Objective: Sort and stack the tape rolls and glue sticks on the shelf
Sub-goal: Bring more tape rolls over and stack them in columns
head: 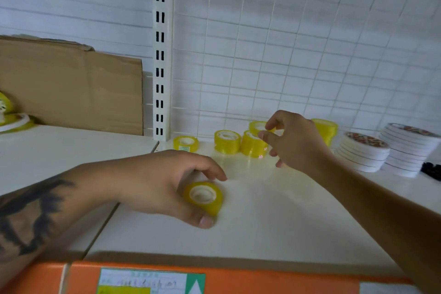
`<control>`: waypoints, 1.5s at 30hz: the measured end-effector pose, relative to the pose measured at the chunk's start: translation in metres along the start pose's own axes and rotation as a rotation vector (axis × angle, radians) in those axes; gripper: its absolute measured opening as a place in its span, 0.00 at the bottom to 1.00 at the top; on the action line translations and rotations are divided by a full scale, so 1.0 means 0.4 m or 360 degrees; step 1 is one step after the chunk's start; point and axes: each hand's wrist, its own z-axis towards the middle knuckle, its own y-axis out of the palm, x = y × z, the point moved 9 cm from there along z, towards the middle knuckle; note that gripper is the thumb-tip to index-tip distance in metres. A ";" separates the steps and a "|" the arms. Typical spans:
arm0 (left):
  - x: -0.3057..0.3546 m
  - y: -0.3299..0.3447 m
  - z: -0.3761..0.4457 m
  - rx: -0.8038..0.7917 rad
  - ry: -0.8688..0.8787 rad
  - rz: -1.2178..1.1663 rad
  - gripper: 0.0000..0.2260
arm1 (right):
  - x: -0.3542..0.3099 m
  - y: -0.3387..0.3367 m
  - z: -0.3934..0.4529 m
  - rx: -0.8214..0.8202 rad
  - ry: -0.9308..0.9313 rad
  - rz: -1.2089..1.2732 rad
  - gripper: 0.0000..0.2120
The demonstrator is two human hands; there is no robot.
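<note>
Yellow-tinted clear tape makes up the roll (204, 197) that the left hand (164, 184) grips, thumb below and fingers curled over its top, low over the white shelf (274, 217) and well in front of the slotted white upright (161, 55). To the right of that upright, along the wire-grid back, stand more yellow rolls: a single low one (186, 143) nearest the post, then a taller stack (227, 141), then another stack (253, 144). The right hand (293, 141) is at this last group, its fingertips (263, 135) pinching or just touching a roll (258, 126) at the rear; I cannot tell whether it holds it. Farther right of the upright are stacks of flat white tape discs (365, 151); left of it leans a cardboard sheet (71, 86). No glue sticks show. The step looks like gathering loose yellow rolls into their stacks, partway through. Next, the held roll probably needs carrying back toward the row and setting flat and centred atop a stack, without toppling the neighbours.
</note>
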 end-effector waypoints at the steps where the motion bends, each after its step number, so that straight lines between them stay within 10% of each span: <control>1: 0.003 -0.003 0.003 0.0028 -0.0001 0.0047 0.27 | 0.006 0.001 -0.004 0.0011 0.0004 -0.0006 0.07; 45: 0.053 0.061 0.193 0.0324 0.0079 -0.0003 0.28 | 0.267 -0.254 0.050 0.0332 0.0133 -0.0155 0.13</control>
